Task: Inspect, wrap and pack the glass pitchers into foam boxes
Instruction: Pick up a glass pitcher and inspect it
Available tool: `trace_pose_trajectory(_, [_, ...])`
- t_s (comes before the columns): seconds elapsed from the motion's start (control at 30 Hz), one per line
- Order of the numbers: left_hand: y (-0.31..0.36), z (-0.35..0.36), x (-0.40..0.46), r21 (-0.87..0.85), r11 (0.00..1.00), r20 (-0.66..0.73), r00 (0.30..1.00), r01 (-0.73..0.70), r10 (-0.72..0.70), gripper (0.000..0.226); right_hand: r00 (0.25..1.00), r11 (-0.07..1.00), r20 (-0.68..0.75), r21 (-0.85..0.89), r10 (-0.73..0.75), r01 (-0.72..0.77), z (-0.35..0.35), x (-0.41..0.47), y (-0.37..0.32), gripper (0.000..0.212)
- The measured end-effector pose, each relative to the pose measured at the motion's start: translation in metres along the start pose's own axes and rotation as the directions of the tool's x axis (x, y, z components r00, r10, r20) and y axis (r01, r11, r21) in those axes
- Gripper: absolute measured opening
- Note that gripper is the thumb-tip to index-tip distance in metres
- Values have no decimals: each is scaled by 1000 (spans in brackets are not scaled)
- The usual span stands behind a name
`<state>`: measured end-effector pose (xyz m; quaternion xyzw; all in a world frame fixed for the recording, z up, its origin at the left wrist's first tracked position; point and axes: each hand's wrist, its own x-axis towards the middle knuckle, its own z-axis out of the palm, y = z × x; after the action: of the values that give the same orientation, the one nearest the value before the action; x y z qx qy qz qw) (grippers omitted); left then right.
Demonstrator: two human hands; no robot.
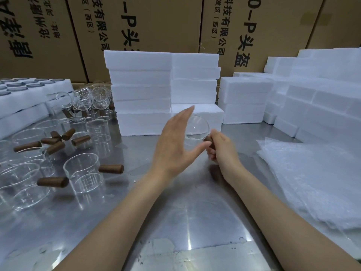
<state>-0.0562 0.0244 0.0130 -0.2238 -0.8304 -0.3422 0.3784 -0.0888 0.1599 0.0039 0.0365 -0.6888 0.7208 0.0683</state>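
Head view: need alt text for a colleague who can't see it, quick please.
The right hand grips a glass pitcher by its wooden handle above a steel table, while the open left hand is held beside the glass. More pitchers stand at left, bubble wrap sheets lie at right, and white foam boxes are stacked behind.

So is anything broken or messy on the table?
Nothing looks broken. The glass pitchers on the left stand upright but crowded, their wooden handles pointing every way. A few white crumbs dot the metal table, probably foam bits.
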Motion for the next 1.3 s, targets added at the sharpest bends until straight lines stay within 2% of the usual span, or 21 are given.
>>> trace_pose_trajectory(0.1, [-3,-1,0,-233,934,57,963,270,-264,86,995,998,82,-18,-51,52,5,-3,0,37])
trace_pose_trajectory(0.17, [-3,1,0,-344,874,79,938,344,-338,75,991,995,108,-52,-80,86,6,-2,0,38])
trace_pose_trajectory(0.27, [-2,4,0,-441,824,55,927,356,-371,54,985,982,104,-112,-139,150,6,-3,0,38])
trace_pose_trajectory(0.43, [1,6,0,-529,743,35,886,410,-463,48,966,953,102,-169,-238,253,10,-4,2,38])
trace_pose_trajectory(0.63, [5,6,2,-636,605,-25,771,479,-637,33,936,910,138,-225,-324,349,17,-13,2,38])
trace_pose_trajectory(0.7, [5,5,3,-652,586,-48,745,481,-665,26,934,895,145,-270,-327,355,18,-16,1,38])
trace_pose_trajectory(0.8, [3,5,4,-666,584,-94,724,465,-683,20,940,896,113,-284,-322,341,18,-16,-2,39])
trace_pose_trajectory(0.9, [4,8,5,-669,562,-50,724,487,-687,21,957,922,54,-257,-287,291,14,-13,-5,37])
trace_pose_trajectory(1.1, [8,5,2,-692,509,142,788,512,-599,27,991,994,-98,-62,-91,85,-1,-3,-11,38])
trace_pose_trajectory(1.3, [7,0,5,-750,406,344,832,522,-434,24,986,980,-134,186,97,-72,-10,-1,-15,32])
